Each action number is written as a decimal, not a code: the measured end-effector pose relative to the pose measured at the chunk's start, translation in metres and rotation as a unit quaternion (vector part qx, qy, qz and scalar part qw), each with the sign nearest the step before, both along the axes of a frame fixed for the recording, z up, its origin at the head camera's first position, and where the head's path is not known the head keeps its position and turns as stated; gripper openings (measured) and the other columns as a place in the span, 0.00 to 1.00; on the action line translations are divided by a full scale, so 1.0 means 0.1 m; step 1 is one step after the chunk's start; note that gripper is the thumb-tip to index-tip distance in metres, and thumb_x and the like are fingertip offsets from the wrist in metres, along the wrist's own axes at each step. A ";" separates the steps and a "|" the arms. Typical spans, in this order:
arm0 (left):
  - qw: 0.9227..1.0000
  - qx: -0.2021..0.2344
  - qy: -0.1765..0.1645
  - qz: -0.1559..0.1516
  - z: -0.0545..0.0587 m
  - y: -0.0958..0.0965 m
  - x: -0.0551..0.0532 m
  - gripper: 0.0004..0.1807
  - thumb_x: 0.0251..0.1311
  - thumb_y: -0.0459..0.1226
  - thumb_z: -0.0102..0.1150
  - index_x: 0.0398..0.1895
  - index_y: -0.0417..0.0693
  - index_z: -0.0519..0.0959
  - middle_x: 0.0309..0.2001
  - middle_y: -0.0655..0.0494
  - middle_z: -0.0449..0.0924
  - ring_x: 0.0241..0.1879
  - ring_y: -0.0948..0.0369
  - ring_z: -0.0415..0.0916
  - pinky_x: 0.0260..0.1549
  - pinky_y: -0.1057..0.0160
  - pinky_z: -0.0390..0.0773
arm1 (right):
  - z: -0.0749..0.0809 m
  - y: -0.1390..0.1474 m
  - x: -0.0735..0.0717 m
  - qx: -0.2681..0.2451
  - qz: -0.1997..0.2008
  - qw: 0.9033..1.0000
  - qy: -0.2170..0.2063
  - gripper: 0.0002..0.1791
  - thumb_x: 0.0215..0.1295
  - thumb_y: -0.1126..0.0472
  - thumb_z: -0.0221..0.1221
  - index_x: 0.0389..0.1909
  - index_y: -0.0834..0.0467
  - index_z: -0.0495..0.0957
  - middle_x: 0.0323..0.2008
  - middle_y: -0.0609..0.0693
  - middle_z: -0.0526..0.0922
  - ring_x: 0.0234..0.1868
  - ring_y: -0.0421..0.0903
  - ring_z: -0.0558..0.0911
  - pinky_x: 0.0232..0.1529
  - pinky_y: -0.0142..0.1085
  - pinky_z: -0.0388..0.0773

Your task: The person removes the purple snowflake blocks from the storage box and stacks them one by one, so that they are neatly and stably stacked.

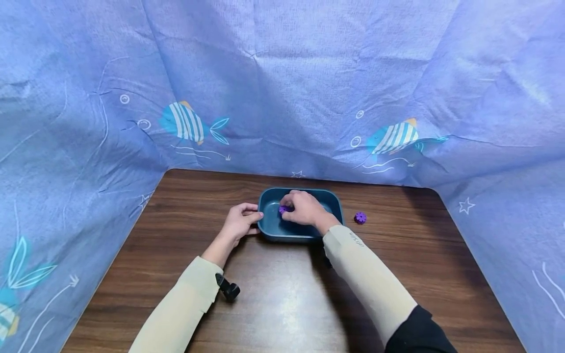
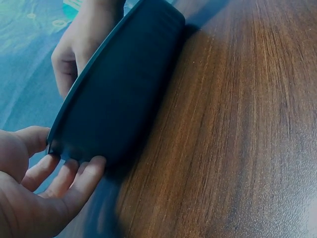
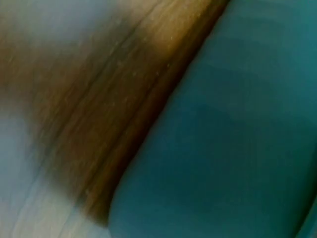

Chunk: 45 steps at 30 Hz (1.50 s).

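Note:
A dark teal rectangular tray (image 1: pixel 282 239) with raised walls stands on the wooden table. At its left end my left hand (image 1: pixel 238 221) pinches the rim, thumb over the edge and fingers against the outer wall; the left wrist view shows this grip on the tray (image 2: pixel 114 94) closely. Inside the tray, my right hand (image 1: pixel 304 208) pinches a small purple gear-like disc (image 1: pixel 283 210) between thumb and fingers, which partly hide it. Whether the disc touches the tray floor I cannot tell. In the right wrist view only the tray's outer wall (image 3: pixel 213 148) shows, and the hand is out of sight.
A second purple disc (image 1: pixel 360 217), notched round its edge, lies on the table (image 1: pixel 423 245) just right of the tray. Behind the table hangs a blue cloth (image 1: pixel 300 98) with fish prints. A black wrist camera (image 1: pixel 228 289) juts from the left sleeve.

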State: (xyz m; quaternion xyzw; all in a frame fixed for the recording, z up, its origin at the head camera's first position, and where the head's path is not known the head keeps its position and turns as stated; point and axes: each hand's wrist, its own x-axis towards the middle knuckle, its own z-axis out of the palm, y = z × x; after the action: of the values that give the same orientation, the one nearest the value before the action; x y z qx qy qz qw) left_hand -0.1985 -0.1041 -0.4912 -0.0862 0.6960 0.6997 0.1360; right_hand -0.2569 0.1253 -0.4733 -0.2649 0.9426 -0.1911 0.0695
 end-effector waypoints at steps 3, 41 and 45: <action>1.000 0.000 -0.002 0.003 0.02 0.00 0.01 0.19 0.68 0.31 0.64 0.60 0.35 0.77 0.46 0.45 0.80 0.43 0.53 0.84 0.39 0.55 0.90 | 0.02 0.04 0.01 -0.008 0.003 1.000 0.001 0.20 0.61 0.52 0.69 0.53 0.52 0.85 0.47 0.47 0.85 0.48 0.44 0.83 0.56 0.43 0.83; 1.000 0.004 -0.005 0.000 0.05 0.01 0.00 0.21 0.67 0.30 0.64 0.61 0.33 0.75 0.44 0.46 0.80 0.39 0.56 0.84 0.39 0.54 0.90 | 0.27 0.93 0.08 -0.101 -0.004 0.992 0.071 0.13 0.57 0.58 0.70 0.44 0.55 0.88 0.39 0.48 0.86 0.42 0.46 0.82 0.46 0.46 0.83; 1.000 0.006 -0.004 0.001 0.06 0.01 0.00 0.21 0.67 0.30 0.63 0.61 0.32 0.75 0.44 0.46 0.80 0.40 0.56 0.84 0.36 0.57 0.90 | 0.31 1.04 0.08 -0.093 -0.008 0.993 0.075 0.13 0.56 0.58 0.70 0.43 0.54 0.88 0.39 0.47 0.85 0.41 0.46 0.81 0.45 0.41 0.81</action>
State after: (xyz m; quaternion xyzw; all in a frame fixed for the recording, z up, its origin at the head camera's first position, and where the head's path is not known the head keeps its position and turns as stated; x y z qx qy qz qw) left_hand -0.1984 -0.1031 -0.4856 -0.0891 0.6915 0.7033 0.1389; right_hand -0.2490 0.2293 -0.4425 -0.2760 0.9254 -0.2580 -0.0279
